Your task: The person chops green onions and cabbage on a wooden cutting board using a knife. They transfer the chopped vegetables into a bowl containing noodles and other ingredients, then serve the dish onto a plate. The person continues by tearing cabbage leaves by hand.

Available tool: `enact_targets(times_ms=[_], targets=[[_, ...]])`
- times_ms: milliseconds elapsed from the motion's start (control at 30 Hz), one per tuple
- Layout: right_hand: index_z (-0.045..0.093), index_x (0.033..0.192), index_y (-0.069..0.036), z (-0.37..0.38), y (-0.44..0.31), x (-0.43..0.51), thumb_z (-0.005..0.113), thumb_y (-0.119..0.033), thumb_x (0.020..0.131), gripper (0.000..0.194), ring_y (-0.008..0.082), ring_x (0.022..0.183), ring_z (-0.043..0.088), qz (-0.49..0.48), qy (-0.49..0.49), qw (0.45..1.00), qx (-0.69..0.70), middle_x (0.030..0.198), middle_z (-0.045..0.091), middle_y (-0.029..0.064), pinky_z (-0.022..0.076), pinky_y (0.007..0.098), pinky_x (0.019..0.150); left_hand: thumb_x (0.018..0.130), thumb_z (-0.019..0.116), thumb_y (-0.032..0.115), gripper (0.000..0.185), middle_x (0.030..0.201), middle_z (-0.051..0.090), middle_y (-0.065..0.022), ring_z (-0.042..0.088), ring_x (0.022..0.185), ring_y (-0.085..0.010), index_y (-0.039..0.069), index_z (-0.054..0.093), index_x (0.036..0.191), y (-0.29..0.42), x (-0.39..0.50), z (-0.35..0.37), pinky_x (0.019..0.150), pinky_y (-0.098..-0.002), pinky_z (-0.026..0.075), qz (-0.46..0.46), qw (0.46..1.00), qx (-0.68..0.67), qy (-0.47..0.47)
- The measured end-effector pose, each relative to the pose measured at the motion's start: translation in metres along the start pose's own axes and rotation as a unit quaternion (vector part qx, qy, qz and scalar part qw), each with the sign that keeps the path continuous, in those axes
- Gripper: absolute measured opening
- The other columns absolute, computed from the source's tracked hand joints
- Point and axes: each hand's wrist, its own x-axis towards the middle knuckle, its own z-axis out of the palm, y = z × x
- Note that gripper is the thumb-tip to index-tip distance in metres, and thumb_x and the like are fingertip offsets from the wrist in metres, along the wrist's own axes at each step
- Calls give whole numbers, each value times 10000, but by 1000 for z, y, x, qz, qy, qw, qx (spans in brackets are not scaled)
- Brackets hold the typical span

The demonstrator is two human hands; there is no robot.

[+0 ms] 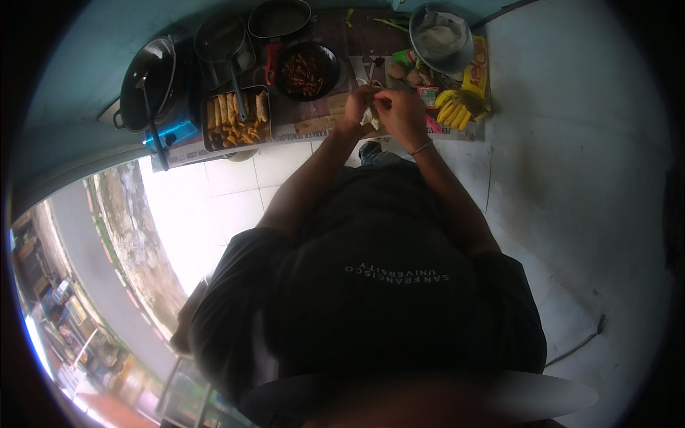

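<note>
My left hand [357, 111] and my right hand [400, 111] are close together over a wooden cutting board [314, 124] at the table's near edge. The fingertips of both hands are bent inward and meet. What they pinch, if anything, is too small and dark to make out. Pale, whitish pieces of food [370, 119] show in the gap between the hands; whether they are held or lie on the board I cannot tell. Thin white strips [363, 82] are just beyond the fingers. A bracelet [421, 147] circles my right wrist.
Left of the board are a black frying pan [306, 72] of dark, reddish-brown food, a tray [235, 140] of fried rolls and tongs or a similar utensil [241, 101], and a wok [152, 80] on a stove. Bananas [456, 111] and a metal bowl [462, 63] stand right.
</note>
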Motion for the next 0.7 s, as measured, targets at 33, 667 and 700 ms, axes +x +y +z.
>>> enact_targets(times_ms=[33, 667, 700], targets=[[767, 942, -66, -1, -1, -1, 725, -126, 848, 119, 361, 870, 702, -26, 7, 1000, -12, 907, 728, 157, 547, 432, 748, 789, 759, -27, 658, 1261, 568, -144, 616, 1133, -235, 9, 441, 1364, -2, 0, -3, 957, -376, 519, 97, 989, 107, -28], [653, 1277, -48, 105, 200, -17, 724, -170, 889, 413, 292, 1021, 704, 117, -50, 992, 26, 1085, 734, 142, 545, 411, 895, 896, 504, 157, 242, 1102, 656, -193, 688, 1023, -350, 64, 590, 1103, 21, -44, -19, 827, -486, 591, 65, 996, -60, 16], [637, 1299, -53, 121, 206, -13, 718, -178, 882, 443, 325, 1085, 685, 161, -84, 983, 15, 1138, 722, 155, 531, 435, 944, 897, 499, 159, 247, 1120, 655, -195, 684, 1043, -350, 65, 588, 1106, 21, -45, -21, 826, -484, 587, 67, 996, -48, 19]])
